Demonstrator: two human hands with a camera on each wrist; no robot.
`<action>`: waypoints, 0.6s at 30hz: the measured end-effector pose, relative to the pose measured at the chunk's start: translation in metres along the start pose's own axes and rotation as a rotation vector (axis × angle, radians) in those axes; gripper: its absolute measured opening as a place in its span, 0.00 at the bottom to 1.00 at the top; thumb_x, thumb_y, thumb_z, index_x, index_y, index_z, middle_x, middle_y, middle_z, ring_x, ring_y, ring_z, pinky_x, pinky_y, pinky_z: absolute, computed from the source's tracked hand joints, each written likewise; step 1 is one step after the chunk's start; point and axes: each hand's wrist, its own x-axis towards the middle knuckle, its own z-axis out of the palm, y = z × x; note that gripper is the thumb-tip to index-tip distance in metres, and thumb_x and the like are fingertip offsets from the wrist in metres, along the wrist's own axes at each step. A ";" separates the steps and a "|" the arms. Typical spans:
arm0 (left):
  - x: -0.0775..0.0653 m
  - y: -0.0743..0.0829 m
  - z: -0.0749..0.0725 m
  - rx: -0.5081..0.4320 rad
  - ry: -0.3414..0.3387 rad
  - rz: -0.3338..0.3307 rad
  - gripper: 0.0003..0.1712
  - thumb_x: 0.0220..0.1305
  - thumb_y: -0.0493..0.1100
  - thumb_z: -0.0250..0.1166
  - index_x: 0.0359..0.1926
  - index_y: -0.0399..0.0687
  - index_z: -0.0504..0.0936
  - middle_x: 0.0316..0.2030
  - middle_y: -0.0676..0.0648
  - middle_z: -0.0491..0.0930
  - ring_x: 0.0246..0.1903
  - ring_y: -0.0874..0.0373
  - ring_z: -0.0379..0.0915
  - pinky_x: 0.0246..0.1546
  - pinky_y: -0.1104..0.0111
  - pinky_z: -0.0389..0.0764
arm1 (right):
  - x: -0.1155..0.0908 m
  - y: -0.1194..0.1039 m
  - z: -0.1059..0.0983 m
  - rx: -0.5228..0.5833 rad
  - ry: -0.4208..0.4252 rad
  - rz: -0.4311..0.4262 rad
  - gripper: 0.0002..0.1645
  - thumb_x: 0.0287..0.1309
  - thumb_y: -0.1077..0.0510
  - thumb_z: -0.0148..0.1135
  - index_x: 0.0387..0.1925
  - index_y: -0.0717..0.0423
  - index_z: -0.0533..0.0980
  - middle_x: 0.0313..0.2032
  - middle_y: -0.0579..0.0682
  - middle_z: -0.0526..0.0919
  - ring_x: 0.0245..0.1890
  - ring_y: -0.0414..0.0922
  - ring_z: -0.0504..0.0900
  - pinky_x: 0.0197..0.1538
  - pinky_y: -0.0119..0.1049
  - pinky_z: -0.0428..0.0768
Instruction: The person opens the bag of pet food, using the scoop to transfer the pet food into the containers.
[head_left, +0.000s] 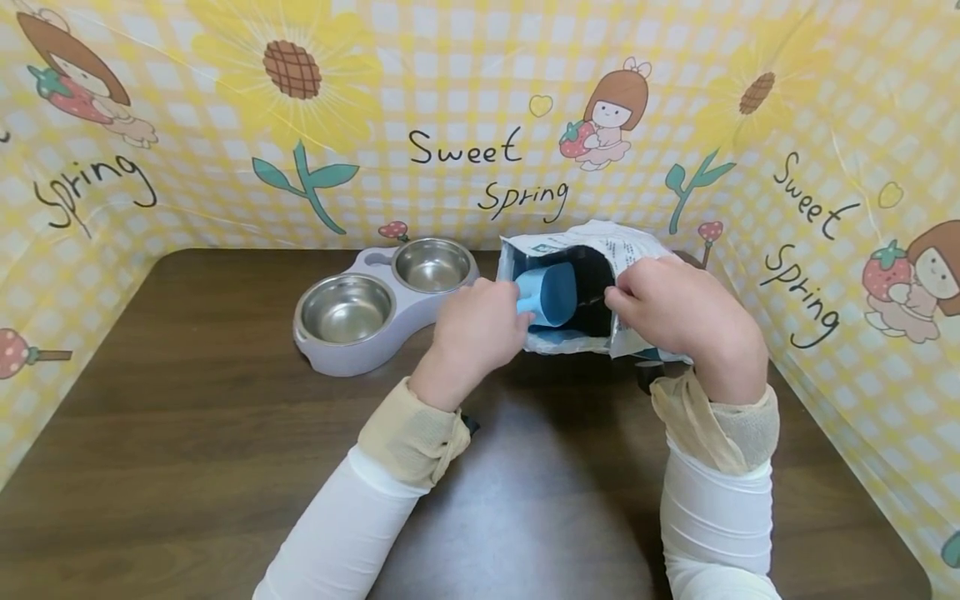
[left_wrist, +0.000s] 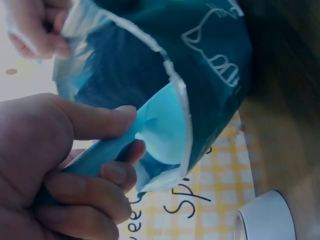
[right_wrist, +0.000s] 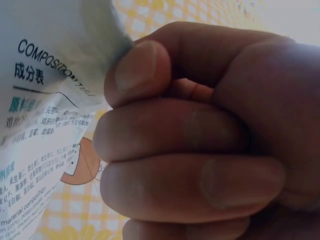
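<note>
My left hand [head_left: 483, 325] grips the handle of a light-blue scoop [head_left: 558, 293], whose bowl sits in the mouth of a pet food bag [head_left: 540, 244]. The left wrist view shows the fingers curled round the handle and the scoop bowl [left_wrist: 162, 125] just inside the bag's rim. My right hand [head_left: 675, 308] pinches the right edge of the bag's opening. Printed ingredient text covers the bag's white side [right_wrist: 40, 130] in the right wrist view. Dark inside, the bag hides its contents. A cat outline marks its teal side [left_wrist: 215, 55].
Left of the bag stands a lilac double bowl stand [head_left: 360, 358] with two steel bowls [head_left: 347, 308], one nearer than the other. The brown table [head_left: 187, 442] ends at a yellow checked cloth [head_left: 465, 83] behind and at both sides.
</note>
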 end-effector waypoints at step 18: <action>0.008 0.003 0.018 -0.022 -0.007 0.089 0.15 0.65 0.51 0.64 0.36 0.43 0.84 0.25 0.46 0.80 0.22 0.55 0.75 0.22 0.61 0.82 | 0.003 0.002 0.001 0.014 -0.016 -0.046 0.29 0.68 0.54 0.50 0.09 0.51 0.71 0.10 0.45 0.65 0.13 0.45 0.68 0.19 0.37 0.67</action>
